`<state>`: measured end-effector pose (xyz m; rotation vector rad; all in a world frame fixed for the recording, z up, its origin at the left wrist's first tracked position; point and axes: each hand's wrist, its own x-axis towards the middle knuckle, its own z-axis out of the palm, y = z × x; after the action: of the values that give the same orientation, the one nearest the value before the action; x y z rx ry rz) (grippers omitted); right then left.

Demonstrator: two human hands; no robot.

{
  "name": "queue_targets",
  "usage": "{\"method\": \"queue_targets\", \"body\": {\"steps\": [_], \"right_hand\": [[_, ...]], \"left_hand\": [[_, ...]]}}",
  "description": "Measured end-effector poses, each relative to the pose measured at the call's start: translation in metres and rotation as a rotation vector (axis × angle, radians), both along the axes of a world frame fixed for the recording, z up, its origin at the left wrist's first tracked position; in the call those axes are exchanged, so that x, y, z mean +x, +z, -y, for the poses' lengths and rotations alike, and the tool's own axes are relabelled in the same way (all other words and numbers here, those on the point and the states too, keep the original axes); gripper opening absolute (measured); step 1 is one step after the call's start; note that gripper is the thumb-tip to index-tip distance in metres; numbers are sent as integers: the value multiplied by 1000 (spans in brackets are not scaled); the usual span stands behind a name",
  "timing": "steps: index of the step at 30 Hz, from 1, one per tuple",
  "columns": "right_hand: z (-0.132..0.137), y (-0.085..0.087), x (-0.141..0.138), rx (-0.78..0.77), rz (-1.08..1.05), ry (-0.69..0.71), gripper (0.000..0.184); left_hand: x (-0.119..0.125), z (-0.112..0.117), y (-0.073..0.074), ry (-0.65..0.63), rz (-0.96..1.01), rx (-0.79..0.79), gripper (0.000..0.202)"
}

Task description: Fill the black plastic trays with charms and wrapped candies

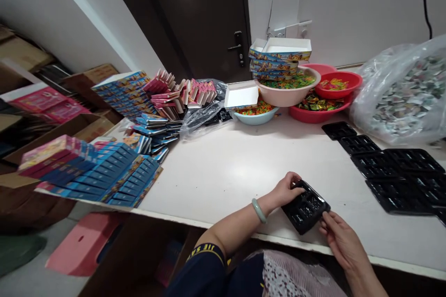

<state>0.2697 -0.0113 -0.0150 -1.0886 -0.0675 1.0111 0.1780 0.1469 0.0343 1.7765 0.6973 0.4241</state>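
A black plastic compartment tray (306, 208) lies near the front edge of the white table (237, 167). My left hand (286, 189), with a pale green bangle on its wrist, grips the tray's far left corner with curled fingers. My right hand (339, 236) pinches the tray's near right corner between thumb and fingertips. Both hands hold this one tray just above or on the tabletop; I cannot tell which.
Several more black trays (393, 167) lie spread at the right. A clear bag of wrapped pieces (404, 93) sits behind them. Bowls of coloured sweets (299, 88) stand at the back. Stacks of blue and pink boxes (114, 167) cover the left side. A pink stool (81, 246) stands below.
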Motion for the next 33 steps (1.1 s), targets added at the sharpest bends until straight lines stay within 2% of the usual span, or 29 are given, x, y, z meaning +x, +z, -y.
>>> {"method": "queue_targets", "body": {"steps": [3, 4, 6, 7, 10, 14, 18, 20, 22, 23, 27, 29, 30, 31, 33], "right_hand": [[-6, 13, -4, 46, 39, -53, 38], [-8, 19, -5, 65, 66, -75, 39], [-13, 30, -4, 78, 124, -58, 40], [-16, 33, -2, 68, 141, -67, 41], [-21, 39, 7, 80, 147, -101, 40], [-22, 40, 12, 134, 121, -219, 40], [-7, 37, 25, 157, 64, -265, 44], [15, 28, 43, 127, 91, -372, 45], [48, 15, 68, 8, 190, -529, 45], [66, 7, 82, -95, 259, -562, 44], [125, -18, 121, -603, 679, -506, 38], [134, -19, 123, -817, 925, -524, 38], [132, -17, 119, -872, 1052, -532, 40], [127, -14, 113, -883, 1182, -508, 41], [111, -6, 99, -815, 1418, -338, 40]], "left_hand": [[-5, 5, 12, 53, -38, 263, 37], [-7, 8, 17, 14, -19, 366, 40], [-8, 14, 23, -268, -6, 471, 53], [-6, 15, 24, -370, -5, 502, 53], [5, 18, 18, -371, 22, 589, 37], [26, 25, 12, -347, 86, 553, 31], [41, 28, 23, -314, 102, 344, 26], [45, 24, 31, -238, 110, 209, 30], [47, 18, 36, -149, 105, 105, 35], [47, 15, 37, -122, 93, 69, 37], [50, 12, 39, -122, 62, 2, 40], [52, 15, 39, -126, 62, -5, 41], [53, 17, 39, -125, 60, -8, 41], [54, 18, 39, -120, 54, -12, 41], [55, 19, 40, -107, 42, -28, 41]]}}
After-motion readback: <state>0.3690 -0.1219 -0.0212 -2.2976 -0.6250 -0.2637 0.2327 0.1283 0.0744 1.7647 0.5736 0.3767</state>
